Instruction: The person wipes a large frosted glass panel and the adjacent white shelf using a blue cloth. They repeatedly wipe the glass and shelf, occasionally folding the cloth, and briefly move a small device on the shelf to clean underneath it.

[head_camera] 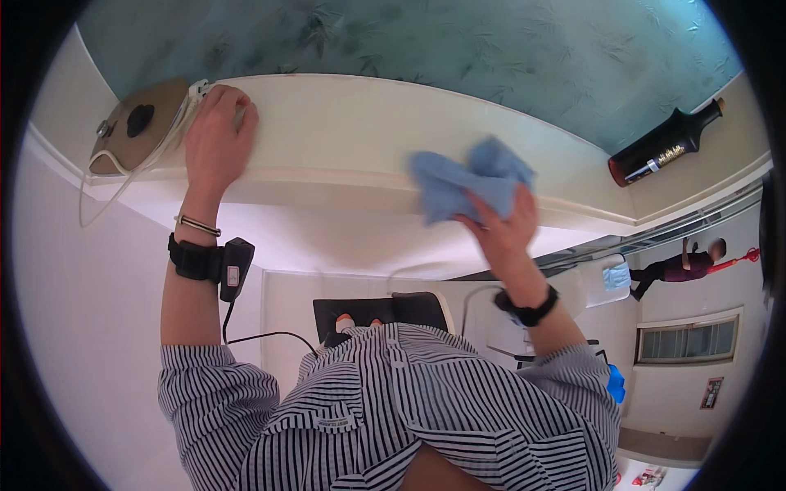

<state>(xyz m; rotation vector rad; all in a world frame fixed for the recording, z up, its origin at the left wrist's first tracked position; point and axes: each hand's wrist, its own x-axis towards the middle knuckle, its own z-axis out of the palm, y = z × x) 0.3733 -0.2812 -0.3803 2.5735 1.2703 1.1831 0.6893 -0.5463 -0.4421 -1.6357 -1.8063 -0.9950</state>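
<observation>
In my right hand [506, 230] is a crumpled light-blue cloth [460, 184], blurred, at the front edge of a cream ledge [331, 123]. My left hand [218, 138] rests on the ledge's left part with bent fingers. Beside it lie a white cord [169, 142] and a white plug-like end [199, 89]; whether the fingers hold the cord is hidden. Left of the cord sits a brown, see-through lid [156, 113] with a black knob [140, 120]. At the ledge's right end is a dark bottle [666, 147] with a cork stopper.
Frosted leaf-patterned glass [393, 37] backs the ledge. Below are my shoes [345, 320] on a black surface [424, 310]. A black cable [270, 334] runs from my left wrist device [236, 270]. To the right are a person [684, 265] and a pale chair [605, 291] with a blue cloth [616, 277].
</observation>
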